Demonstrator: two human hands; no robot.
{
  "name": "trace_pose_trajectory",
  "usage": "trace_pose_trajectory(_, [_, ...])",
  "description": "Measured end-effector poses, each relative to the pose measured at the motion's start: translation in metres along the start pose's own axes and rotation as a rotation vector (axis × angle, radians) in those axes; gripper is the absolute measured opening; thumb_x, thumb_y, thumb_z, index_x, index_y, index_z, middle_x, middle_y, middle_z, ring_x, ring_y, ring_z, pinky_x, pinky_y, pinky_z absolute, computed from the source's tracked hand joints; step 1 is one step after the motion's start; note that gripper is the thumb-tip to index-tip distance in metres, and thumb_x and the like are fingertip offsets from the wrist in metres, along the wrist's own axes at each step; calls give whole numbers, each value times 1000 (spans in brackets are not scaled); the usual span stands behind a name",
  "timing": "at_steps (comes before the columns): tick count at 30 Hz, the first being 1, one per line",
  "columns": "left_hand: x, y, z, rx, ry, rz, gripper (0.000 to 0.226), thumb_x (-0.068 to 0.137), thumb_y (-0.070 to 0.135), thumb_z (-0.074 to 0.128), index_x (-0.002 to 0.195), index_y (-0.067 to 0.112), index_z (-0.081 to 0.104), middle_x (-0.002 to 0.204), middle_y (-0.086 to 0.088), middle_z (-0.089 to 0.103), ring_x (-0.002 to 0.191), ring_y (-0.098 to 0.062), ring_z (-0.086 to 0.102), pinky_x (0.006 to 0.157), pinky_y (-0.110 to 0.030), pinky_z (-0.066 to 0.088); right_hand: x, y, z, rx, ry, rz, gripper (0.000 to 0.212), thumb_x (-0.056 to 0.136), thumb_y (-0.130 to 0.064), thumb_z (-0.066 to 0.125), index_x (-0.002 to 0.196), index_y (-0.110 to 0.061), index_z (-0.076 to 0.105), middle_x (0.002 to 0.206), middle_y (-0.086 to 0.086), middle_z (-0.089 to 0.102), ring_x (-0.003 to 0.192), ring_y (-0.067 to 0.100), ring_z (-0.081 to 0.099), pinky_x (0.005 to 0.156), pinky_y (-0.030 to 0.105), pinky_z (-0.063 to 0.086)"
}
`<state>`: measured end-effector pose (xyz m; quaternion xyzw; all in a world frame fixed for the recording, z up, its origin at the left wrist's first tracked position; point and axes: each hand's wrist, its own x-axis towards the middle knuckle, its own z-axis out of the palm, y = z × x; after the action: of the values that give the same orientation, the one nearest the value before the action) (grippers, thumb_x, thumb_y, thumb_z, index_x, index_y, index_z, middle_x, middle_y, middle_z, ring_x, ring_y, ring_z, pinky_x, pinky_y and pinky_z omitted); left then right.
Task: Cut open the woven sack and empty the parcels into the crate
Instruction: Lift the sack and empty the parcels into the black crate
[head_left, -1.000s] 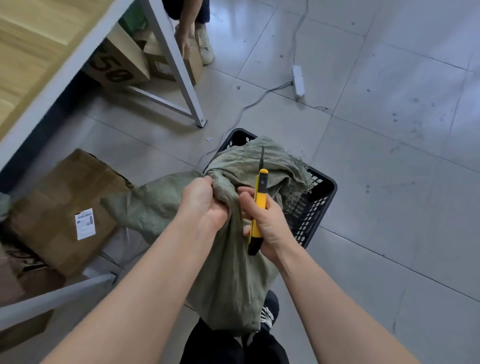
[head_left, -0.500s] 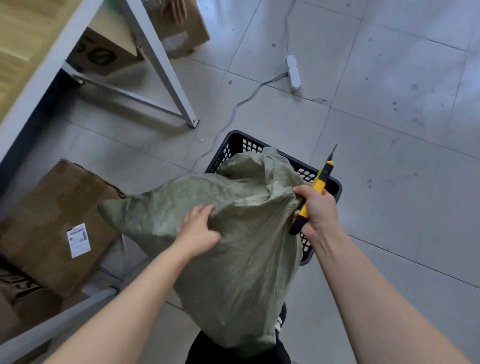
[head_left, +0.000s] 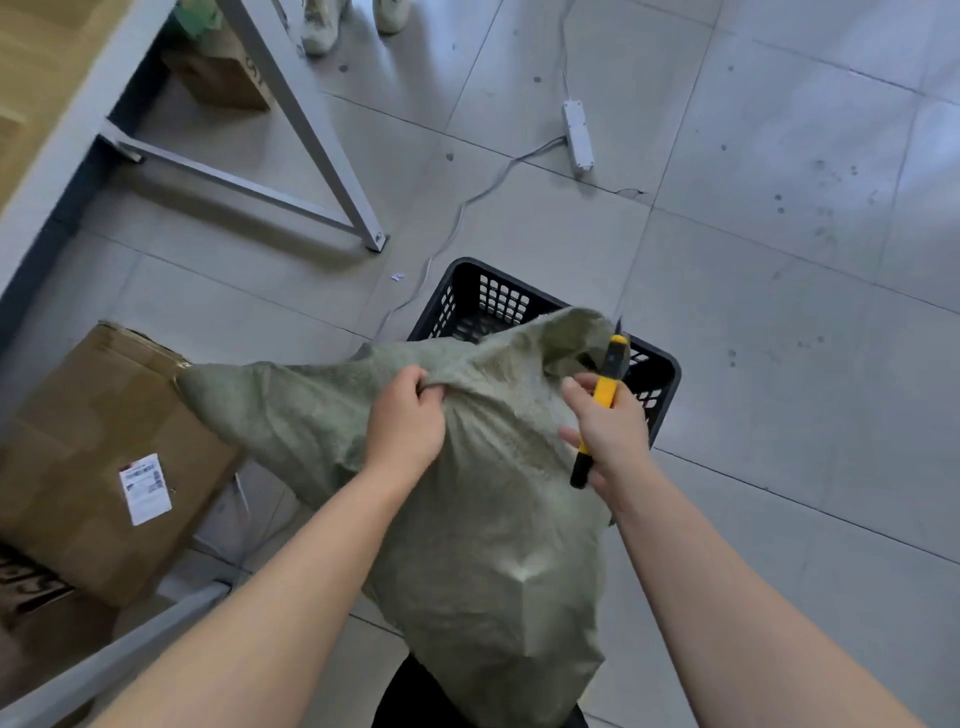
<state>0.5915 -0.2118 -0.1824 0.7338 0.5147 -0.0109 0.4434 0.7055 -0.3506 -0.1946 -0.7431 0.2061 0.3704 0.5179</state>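
The left hand (head_left: 405, 426) is pinching a fold of the green woven sack (head_left: 483, 519), fingers closed, tipping its mouth over the black crate (head_left: 660, 374) beyond. The right hand (head_left: 608, 431) is gripping the yellow knife (head_left: 602, 395), blade pointing away, probably for safety.

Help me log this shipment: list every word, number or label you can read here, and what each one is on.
White shipping label on the big cardboard box: barcode and print, too blurred to read.
Black lettering on the box at the lower left edge: cut off, unreadable.
Dark characters on the box under the table: partial, perhaps digits, not certain.
Woven sack, crate, knife: no text visible.
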Motion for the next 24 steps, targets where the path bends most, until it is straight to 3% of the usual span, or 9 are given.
trace_pose_trajectory(4, [24, 28, 11, -154, 3, -127, 19, 96, 16, 47, 78, 10, 45, 66, 1, 43, 58, -13, 37, 51, -28, 27, -15, 21, -7, -316, 66, -110, 20, 74, -37, 74, 75, -22, 62, 68, -2, 60, 66, 21, 55, 65, 37, 49])
trace_pose_trajectory(7, [37, 32, 16, -162, -14, -190, 16, 97, 16, 45, 82, 9, 45, 67, -1, 40, 61, -17, 34, 53, -29, 25, -24, 35, -12, -481, 116, -192, 42, 71, -52, 72, 75, -13, 56, 81, 7, 64, 70, 23, 58, 57, 31, 40])
trace_pose_trajectory(9, [42, 34, 18, -176, -14, -221, 18, 97, 16, 45, 80, 9, 45, 67, -2, 41, 62, -17, 35, 53, -28, 25, -29, 44, -14, -558, 128, -209, 54, 62, -67, 70, 69, -17, 50, 90, 9, 61, 76, 25, 58, 58, 32, 40])
trace_pose_trajectory(12, [49, 38, 21, -305, -4, -339, 16, 96, 10, 44, 81, 11, 47, 67, -1, 40, 57, -13, 33, 52, -25, 24, -41, 60, -15, -709, 93, -152, 63, 46, -80, 68, 65, -23, 45, 83, -1, 55, 74, 20, 54, 61, 34, 45])
trace_pose_trajectory(14, [55, 38, 23, -458, 9, -470, 14, 95, 5, 45, 82, 12, 46, 69, 0, 38, 56, -12, 30, 51, -25, 21, -49, 66, -14, -776, 98, -149, 60, 51, -72, 74, 71, -21, 51, 85, -3, 50, 76, 19, 52, 66, 34, 45])
trace_pose_trajectory(17, [61, 35, 27, -595, 0, -558, 16, 92, 4, 45, 79, 13, 45, 76, -5, 41, 63, -15, 33, 54, -26, 24, -49, 63, -10, -815, 147, -149, 35, 75, -47, 73, 80, -17, 56, 86, -1, 54, 77, 22, 50, 65, 31, 39])
trace_pose_trajectory(21, [67, 32, 24, -400, -12, -327, 24, 94, 18, 50, 71, 15, 50, 76, -7, 54, 71, -20, 49, 62, -29, 39, -36, 40, -6, -858, 250, -190, 12, 87, -24, 59, 83, -15, 52, 77, 3, 51, 74, 28, 50, 63, 31, 36])
trace_pose_trajectory(23, [67, 30, 15, -115, -95, -64, 15, 94, 25, 52, 85, 13, 56, 80, -4, 56, 79, -23, 52, 68, -31, 41, -29, 25, -9, -835, 324, -223, 8, 87, -20, 58, 87, -12, 55, 78, 5, 51, 77, 31, 53, 64, 32, 35])
trace_pose_trajectory(24, [67, 26, 10, 64, -170, 46, 19, 93, 28, 53, 102, 13, 59, 94, -5, 61, 91, -24, 56, 78, -32, 43, -26, 18, -12, -824, 355, -249, 8, 88, -19, 58, 88, -12, 55, 78, 5, 51, 78, 32, 54, 64, 32, 35])
